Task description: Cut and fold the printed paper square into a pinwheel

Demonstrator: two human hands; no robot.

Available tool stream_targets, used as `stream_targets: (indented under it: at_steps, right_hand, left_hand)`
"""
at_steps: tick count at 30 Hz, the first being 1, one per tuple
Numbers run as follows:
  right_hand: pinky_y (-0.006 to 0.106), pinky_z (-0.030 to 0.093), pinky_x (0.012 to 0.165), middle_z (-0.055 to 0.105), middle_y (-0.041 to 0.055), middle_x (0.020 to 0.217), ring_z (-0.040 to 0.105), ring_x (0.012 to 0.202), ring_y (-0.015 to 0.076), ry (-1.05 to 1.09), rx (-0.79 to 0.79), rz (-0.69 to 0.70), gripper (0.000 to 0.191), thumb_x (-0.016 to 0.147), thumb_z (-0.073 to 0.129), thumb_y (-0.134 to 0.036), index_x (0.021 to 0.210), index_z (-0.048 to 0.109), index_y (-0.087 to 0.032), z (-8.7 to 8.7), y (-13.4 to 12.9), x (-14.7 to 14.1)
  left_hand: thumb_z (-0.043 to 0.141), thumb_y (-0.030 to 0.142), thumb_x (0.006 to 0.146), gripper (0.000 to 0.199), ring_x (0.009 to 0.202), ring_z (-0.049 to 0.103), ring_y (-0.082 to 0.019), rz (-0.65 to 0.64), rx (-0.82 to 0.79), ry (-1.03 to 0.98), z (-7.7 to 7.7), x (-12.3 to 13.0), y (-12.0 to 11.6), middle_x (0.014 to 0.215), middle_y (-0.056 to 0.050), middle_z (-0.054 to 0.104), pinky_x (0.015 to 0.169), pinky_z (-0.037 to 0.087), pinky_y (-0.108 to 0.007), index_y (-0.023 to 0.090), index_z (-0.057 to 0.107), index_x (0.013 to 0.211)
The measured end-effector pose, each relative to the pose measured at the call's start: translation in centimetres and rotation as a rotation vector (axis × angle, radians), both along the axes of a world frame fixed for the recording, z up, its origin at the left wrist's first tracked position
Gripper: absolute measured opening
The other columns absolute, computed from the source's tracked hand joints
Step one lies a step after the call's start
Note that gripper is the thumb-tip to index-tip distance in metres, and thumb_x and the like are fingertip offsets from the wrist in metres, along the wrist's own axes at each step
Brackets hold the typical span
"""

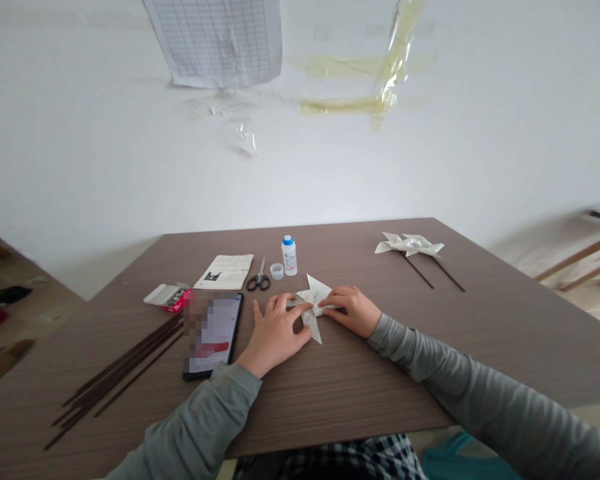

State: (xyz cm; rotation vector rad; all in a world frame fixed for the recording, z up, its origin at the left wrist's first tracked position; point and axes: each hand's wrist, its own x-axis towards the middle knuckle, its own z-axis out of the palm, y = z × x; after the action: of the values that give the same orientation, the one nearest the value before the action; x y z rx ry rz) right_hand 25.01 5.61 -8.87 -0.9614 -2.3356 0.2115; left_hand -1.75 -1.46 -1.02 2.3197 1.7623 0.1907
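A pinwheel folded from printed paper (311, 293) lies on the table between my two hands. My left hand (279, 331) is on its left side, index fingertip pressed at the centre and thumb beside the lower blade, holding the paper down. From the right, my right hand (353, 309) has thumb and fingers closed on the paper near the centre and covers much of the right blade. Just behind the pinwheel stand a white glue bottle (289, 259) with a blue top and a small clear cap (277, 271). Black-handled scissors (259, 280) lie beside them.
Left of my left hand lies a phone (214, 333), with several dark sticks (125, 367) beyond it. A small open red box (173, 298) and folded printed paper (225, 272) are behind. Two finished pinwheels on sticks (413, 245) rest at the back right, near the wall.
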Motion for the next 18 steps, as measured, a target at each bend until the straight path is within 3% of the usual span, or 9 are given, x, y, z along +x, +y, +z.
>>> stream_targets:
  at_steps: [13, 18]
  right_hand:
    - [0.046, 0.071, 0.108, 0.096, 0.0114, 0.118, 0.092, 0.112, 0.0321, -0.013, -0.012, -0.001, 0.016, 0.119, 0.093, -0.024, 0.131, 0.103, -0.029, 0.06, 0.01, -0.01]
    - [0.044, 0.070, 0.106, 0.096, 0.0097, 0.117, 0.091, 0.111, 0.0303, -0.004, -0.008, -0.003, 0.013, 0.120, 0.093, -0.027, 0.128, 0.102, -0.030, 0.18, -0.08, 0.03]
  left_hand:
    - [0.081, 0.038, 0.115, 0.060, 0.182, 0.056, -0.054, -0.018, -0.034, 0.017, 0.29, -0.03, 0.14, 0.187, -0.016, 0.073, 0.154, 0.024, -0.102, 0.043, 0.087, 0.175]
    - [0.083, 0.038, 0.114, 0.059, 0.181, 0.057, -0.052, -0.012, -0.011, -0.005, -0.17, -0.13, 0.10, 0.186, -0.014, 0.074, 0.153, 0.027, -0.100, 0.044, 0.088, 0.172]
